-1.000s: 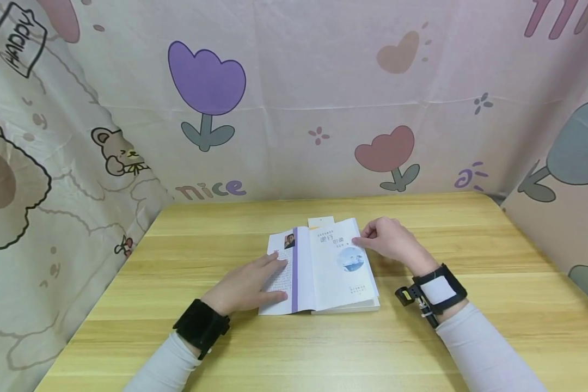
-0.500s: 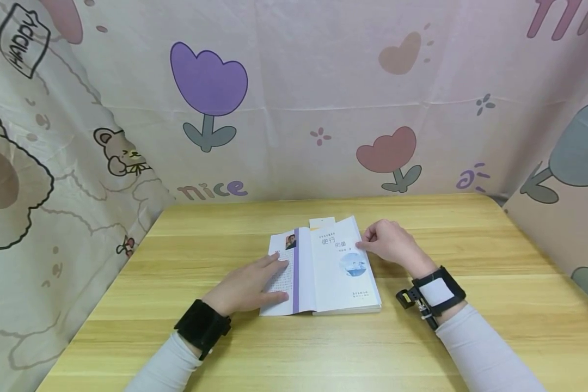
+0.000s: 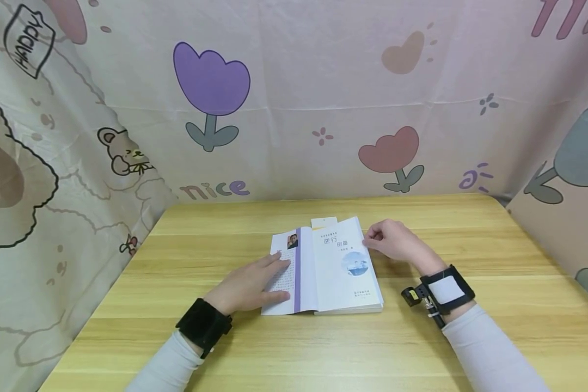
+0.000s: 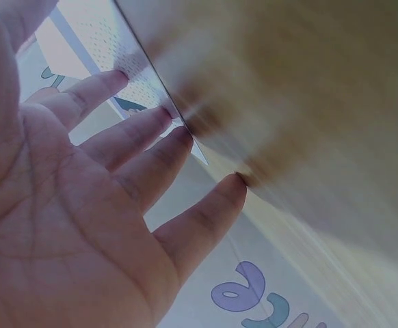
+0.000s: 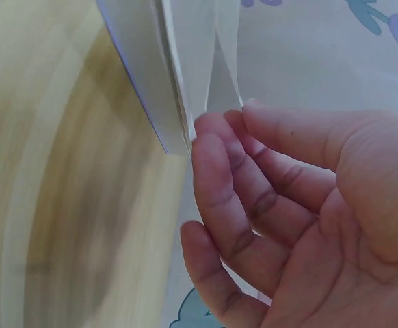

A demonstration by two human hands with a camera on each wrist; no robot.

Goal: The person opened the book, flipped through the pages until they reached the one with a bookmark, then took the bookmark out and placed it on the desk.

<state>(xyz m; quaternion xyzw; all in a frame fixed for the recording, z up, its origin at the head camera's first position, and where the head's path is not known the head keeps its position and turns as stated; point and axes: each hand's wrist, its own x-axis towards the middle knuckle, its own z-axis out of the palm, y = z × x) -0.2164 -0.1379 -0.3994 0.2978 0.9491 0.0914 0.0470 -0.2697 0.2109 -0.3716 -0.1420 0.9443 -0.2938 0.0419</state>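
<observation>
An open paperback book lies on the table, showing a title page with a round blue picture. On its left lies the cover flap, with a purple stripe, small print and a portrait photo. My left hand rests on that flap with fingers spread; the left wrist view shows some fingertips on the flap and the others beyond its edge. At the book's right side, my right hand pinches the edge of a leaf between thumb and index finger. Its other fingers curl loosely near the page block.
A white card sticks out behind the book's top edge. The wooden table reaches back to a printed cloth backdrop, with more cloth on the left and right sides.
My right hand has shifted slightly right, its thumb moving from over the page to its outer edge. The left hand stays on the flap. The head view has turned slightly left.
</observation>
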